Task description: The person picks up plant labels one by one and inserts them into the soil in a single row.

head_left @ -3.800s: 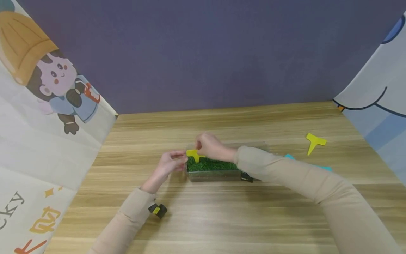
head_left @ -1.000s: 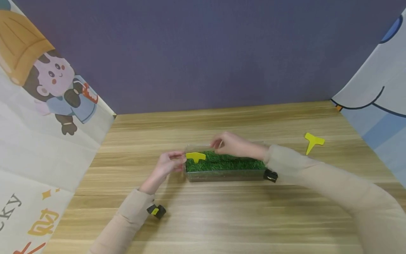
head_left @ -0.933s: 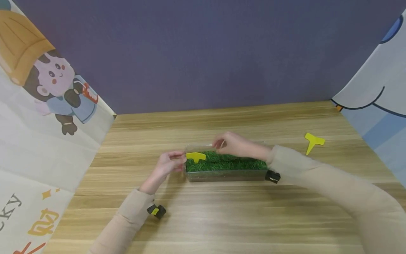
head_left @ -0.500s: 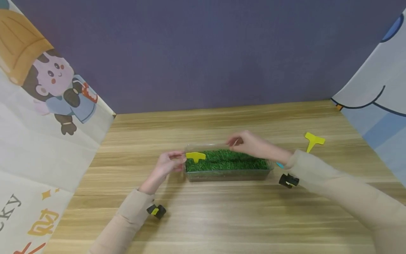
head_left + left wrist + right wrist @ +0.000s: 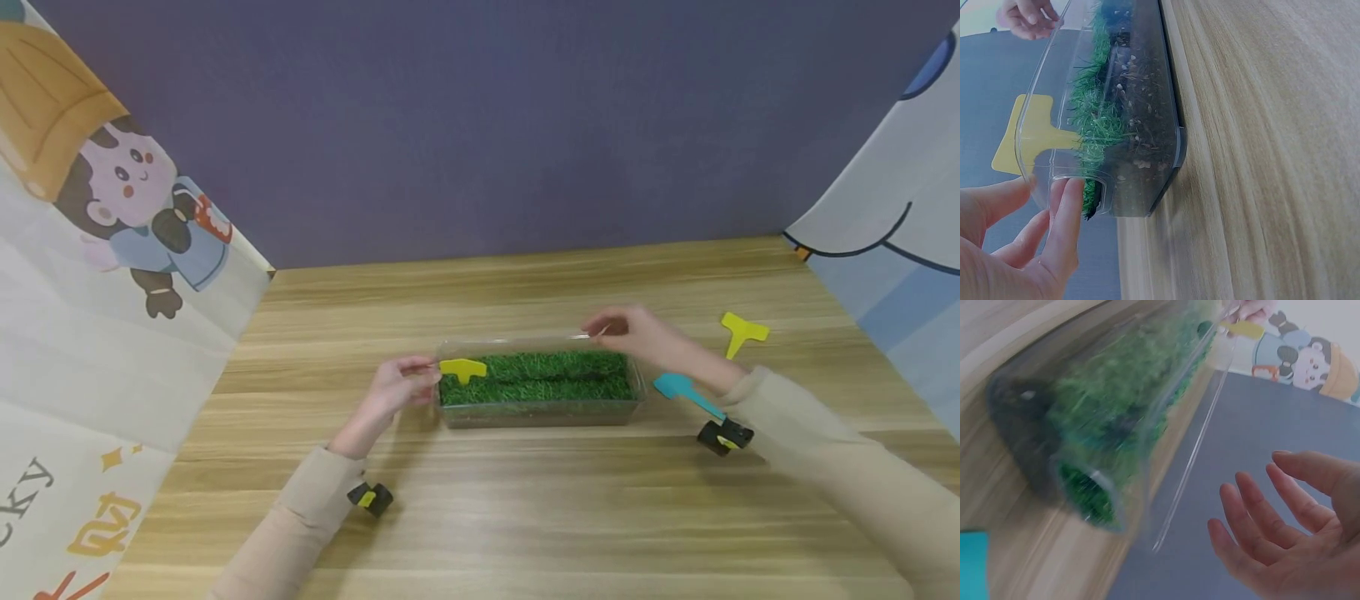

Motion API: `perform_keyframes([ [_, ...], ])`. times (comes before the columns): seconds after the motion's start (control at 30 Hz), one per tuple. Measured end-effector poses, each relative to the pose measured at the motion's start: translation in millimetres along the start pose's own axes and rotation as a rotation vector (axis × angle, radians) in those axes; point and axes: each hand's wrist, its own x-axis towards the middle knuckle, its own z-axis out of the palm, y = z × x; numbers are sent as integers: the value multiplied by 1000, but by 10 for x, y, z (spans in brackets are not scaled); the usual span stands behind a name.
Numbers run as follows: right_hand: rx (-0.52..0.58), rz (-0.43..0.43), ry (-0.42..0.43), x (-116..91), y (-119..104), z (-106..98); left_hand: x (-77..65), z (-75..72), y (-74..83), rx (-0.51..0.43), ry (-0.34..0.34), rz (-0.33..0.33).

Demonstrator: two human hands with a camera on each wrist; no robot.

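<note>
A clear plastic box [image 5: 540, 415] holding green artificial grass [image 5: 551, 387] over dark soil-like filling sits mid-table. My left hand [image 5: 393, 392] holds the box's left end; in the left wrist view, the thumb is at the rim and fingers [image 5: 1066, 231] are at the wall's cutout. Beside that hand, a yellow T-shaped plant label [image 5: 462, 368] stands upright with its stem in the grass. My right hand [image 5: 647, 335] hovers over the box's back right corner. Its fingers are loosely bent and hold nothing, as the right wrist view [image 5: 1285, 531] shows.
A blue toy shovel [image 5: 686, 390] lies right of the box, its handle end partly hidden by the right wrist's camera [image 5: 725, 436]. Another yellow T-shaped label [image 5: 744, 332] lies farther right. A dark wall [image 5: 525, 133] rises behind the wooden table [image 5: 525, 508].
My right hand let go of the yellow plant label and moved right along the box, uncovering the grass and the blue shovel. The left hand has stayed at the box's left end.
</note>
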Motion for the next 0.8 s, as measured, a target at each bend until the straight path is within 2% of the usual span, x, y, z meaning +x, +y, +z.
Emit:
perform_keyframes([
  [0.43, -94, 86, 38, -228, 331, -186, 18, 0, -7, -4, -6, -7],
  [0.8, -157, 157, 72, -359, 509, -261, 26, 0, 2, -3, -3, -14],
])
